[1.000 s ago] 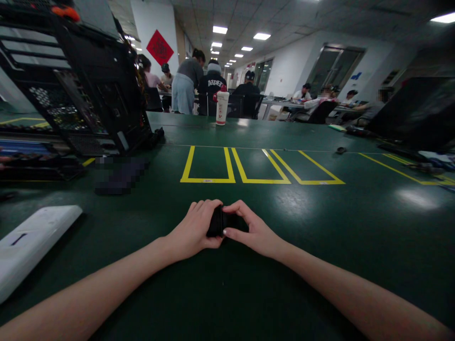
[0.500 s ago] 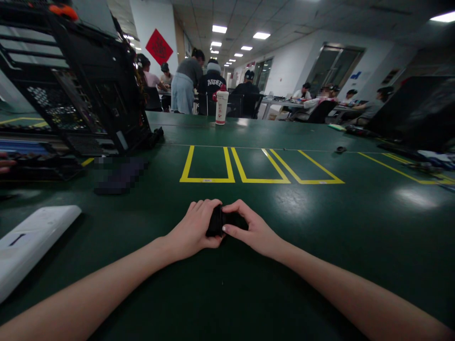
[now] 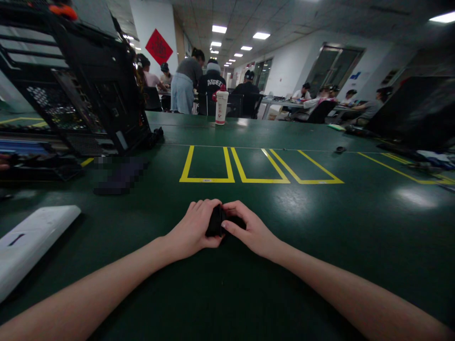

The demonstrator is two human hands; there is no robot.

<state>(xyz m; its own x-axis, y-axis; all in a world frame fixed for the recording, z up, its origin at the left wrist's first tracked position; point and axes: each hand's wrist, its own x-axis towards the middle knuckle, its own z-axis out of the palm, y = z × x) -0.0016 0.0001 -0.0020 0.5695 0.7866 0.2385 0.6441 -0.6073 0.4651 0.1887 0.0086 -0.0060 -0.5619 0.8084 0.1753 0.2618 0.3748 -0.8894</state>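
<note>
Between my hands, on the green table, is a small black box-shaped object (image 3: pixel 214 222) whose exact kind I cannot make out. My left hand (image 3: pixel 192 227) wraps round its left side, fingers over the far edge and thumb along the near edge. From the right, my right hand (image 3: pixel 252 229) pinches the object's right end, thumb in front and fingertips behind. Most of the object's left side and back is hidden by my fingers.
Yellow tape outlines (image 3: pixel 206 180) mark the green table (image 3: pixel 302 284). A white device (image 3: pixel 39 234) and a black computer case (image 3: pixel 106 94) are on the left. A paper cup (image 3: pixel 221 109) stands far back. People work at tables behind.
My right thumb has shifted slightly up along the right end of the black object. My left hand and the object stay in the same place.
</note>
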